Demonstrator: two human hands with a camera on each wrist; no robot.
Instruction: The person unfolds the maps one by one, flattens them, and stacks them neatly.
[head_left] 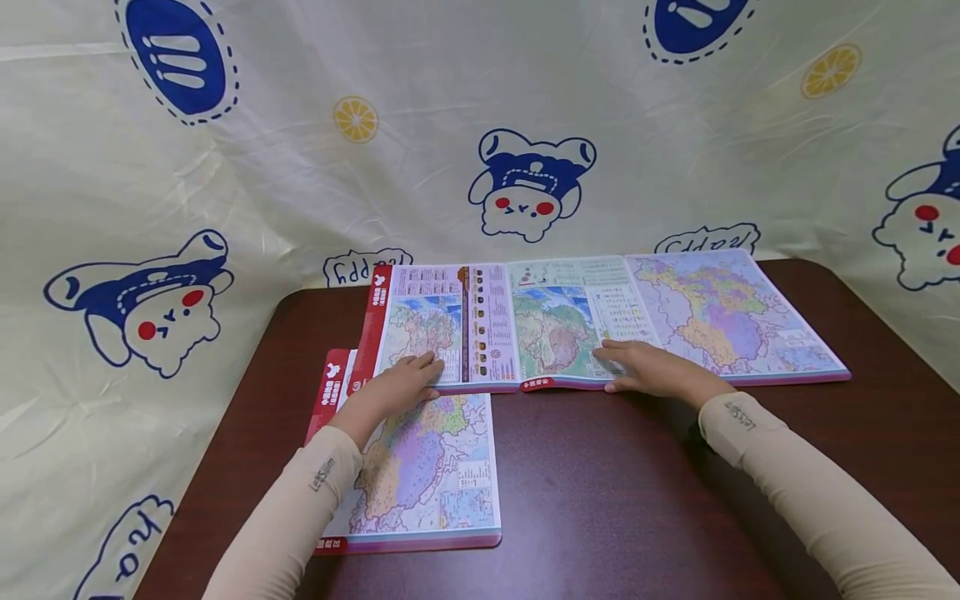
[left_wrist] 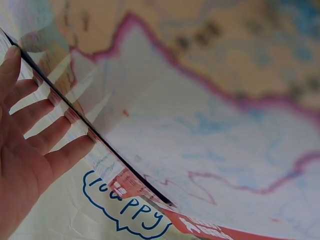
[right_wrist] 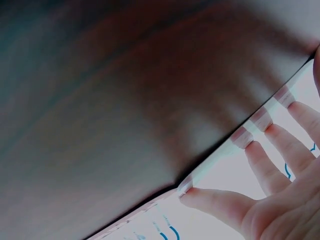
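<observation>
A wide fold-out map (head_left: 558, 333) lies spread on the table, its red-edged panel at the left and a coloured map panel at the right. My left hand (head_left: 397, 387) rests on the near edge of its left panel, fingers extended over the paper. On the near edge of the middle part lies my right hand (head_left: 652, 368), also with fingers stretched out. A second, folded map (head_left: 420, 467) with a red left margin lies nearer to me, partly beneath the first and below my left forearm. Both wrist views show spread fingers (left_wrist: 65, 155) along the paper's edge.
The dark brown table (head_left: 585, 483) has its left edge beside the folded map. A pale curtain (head_left: 420, 192) with cartoon prints hangs right behind the table. The right end of the fold-out map reaches toward the table's right side.
</observation>
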